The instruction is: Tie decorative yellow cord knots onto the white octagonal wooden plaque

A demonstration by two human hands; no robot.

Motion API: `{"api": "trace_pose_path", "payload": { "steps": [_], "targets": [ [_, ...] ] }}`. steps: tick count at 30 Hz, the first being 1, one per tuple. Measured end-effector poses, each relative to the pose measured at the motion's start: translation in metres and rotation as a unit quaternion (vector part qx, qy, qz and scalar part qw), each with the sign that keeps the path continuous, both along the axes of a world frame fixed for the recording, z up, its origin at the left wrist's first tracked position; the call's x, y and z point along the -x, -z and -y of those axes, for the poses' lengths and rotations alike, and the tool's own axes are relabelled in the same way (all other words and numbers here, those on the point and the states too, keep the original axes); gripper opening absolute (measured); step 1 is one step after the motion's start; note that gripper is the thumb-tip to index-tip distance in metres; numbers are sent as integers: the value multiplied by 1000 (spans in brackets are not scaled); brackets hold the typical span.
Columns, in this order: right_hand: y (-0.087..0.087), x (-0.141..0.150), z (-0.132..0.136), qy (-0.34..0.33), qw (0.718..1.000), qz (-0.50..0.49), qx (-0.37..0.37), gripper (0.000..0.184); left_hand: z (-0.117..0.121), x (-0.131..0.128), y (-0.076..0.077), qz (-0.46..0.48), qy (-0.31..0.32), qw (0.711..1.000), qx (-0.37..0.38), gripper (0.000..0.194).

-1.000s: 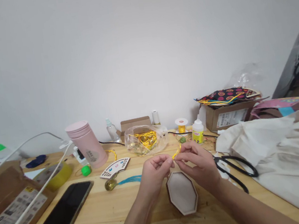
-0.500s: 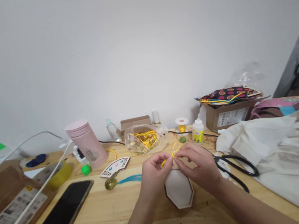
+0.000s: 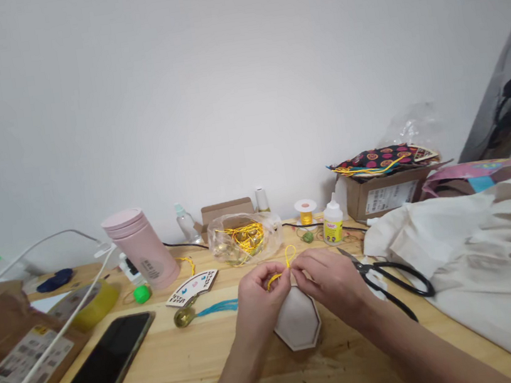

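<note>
Both hands meet above the middle of the table, pinching one yellow cord (image 3: 289, 252) whose small loop stands up between the fingertips. My left hand (image 3: 260, 298) is closed on the cord, with a piece of it showing across the fingers. My right hand (image 3: 329, 279) pinches the same cord just beside it. Under the hands is a pale octagonal piece (image 3: 297, 322) with a dark edge; its top is hidden by the fingers. To the left lie a fan-shaped ornament (image 3: 193, 288) and a blue tassel (image 3: 217, 308) with a brass-coloured disc (image 3: 184, 316).
Black-handled scissors (image 3: 386, 281) lie right of my right hand, near white cloth (image 3: 472, 243). Behind stand a glue bottle (image 3: 333, 225), a thread spool (image 3: 306, 211) and a plastic bag of yellow cords (image 3: 245, 237). A pink tumbler (image 3: 142, 248) and a phone (image 3: 96, 379) are leftward.
The view has shifted slightly, so everything appears a little further left. My right fingers have drawn closer to the left fingertips, and the cord loop looks smaller and narrower.
</note>
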State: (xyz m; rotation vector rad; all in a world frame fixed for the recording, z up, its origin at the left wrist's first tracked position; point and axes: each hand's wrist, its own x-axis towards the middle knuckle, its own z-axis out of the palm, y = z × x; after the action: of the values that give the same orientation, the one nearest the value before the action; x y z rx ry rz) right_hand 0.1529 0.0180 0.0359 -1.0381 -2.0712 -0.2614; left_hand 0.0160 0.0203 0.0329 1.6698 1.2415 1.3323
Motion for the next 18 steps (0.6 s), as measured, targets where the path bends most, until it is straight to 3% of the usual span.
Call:
{"api": "trace_pose_path", "payload": {
  "steps": [5, 9, 15, 18],
  "targets": [
    [2, 1, -2, -24, 988, -94, 117, 11, 0, 1, 0, -15, 4, 1000, -4, 10],
    [5, 0, -3, -30, 977, -146, 149, 10, -1, 2, 1, 3, 18, 1000, 2, 12],
    [4, 1, -3, -36, 972, -149, 180, 10, -1, 2, 2, -23, 7, 1000, 4, 12],
    [7, 3, -4, -48, 949, -204, 233, 10, -1, 2, 1, -50, -7, 999, -5, 12]
  ]
}}
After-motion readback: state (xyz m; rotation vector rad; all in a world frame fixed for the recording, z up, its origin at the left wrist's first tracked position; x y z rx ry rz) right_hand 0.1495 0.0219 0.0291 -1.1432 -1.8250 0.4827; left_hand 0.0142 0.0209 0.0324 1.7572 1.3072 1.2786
